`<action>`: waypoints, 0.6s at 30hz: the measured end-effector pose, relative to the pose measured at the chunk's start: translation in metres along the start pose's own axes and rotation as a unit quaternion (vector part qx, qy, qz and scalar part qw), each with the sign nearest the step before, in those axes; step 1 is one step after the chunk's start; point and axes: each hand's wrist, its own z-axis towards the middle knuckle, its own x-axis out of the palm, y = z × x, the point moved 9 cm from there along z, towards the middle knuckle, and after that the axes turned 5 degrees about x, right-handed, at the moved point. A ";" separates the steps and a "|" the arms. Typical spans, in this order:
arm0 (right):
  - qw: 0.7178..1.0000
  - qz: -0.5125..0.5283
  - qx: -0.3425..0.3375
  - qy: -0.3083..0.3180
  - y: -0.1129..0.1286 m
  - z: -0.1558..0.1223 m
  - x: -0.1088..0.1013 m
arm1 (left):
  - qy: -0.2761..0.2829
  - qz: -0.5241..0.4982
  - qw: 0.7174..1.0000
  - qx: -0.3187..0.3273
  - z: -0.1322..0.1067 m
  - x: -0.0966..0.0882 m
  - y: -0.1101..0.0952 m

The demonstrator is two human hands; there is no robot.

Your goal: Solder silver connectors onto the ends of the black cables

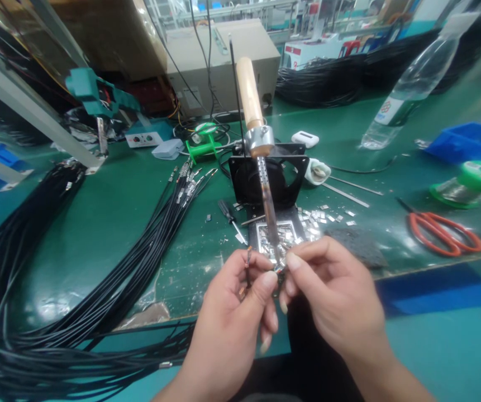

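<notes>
My left hand (236,304) is closed in a pinch on a thin wire end (248,262) with a small metal terminal, near the front edge of the green bench. My right hand (332,290) pinches something tiny right beside it, at the tip of a soldering iron (265,184). The iron has a pale wooden handle (248,92) and stands tilted in a black stand (265,178). Below the tip lies a tray with small metal terminals (282,231). A big bundle of black cables (56,290) runs along the left and under my left wrist.
Red-handled scissors (445,231) lie at the right, beyond them a green solder spool (475,181) and a blue bin (470,142). A clear water bottle (412,84) leans at the back right. A beige box (219,61), a green reel (204,139) and a small screwdriver (229,215) stand behind.
</notes>
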 end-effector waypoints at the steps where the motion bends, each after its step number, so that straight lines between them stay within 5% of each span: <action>1: 1.000 0.002 0.002 0.001 0.000 0.000 0.000 | 0.000 -0.001 1.000 -0.002 0.000 0.000 0.000; 18: 0.999 0.022 0.031 0.006 -0.007 0.003 0.002 | -0.001 0.007 1.000 0.001 0.001 -0.001 0.000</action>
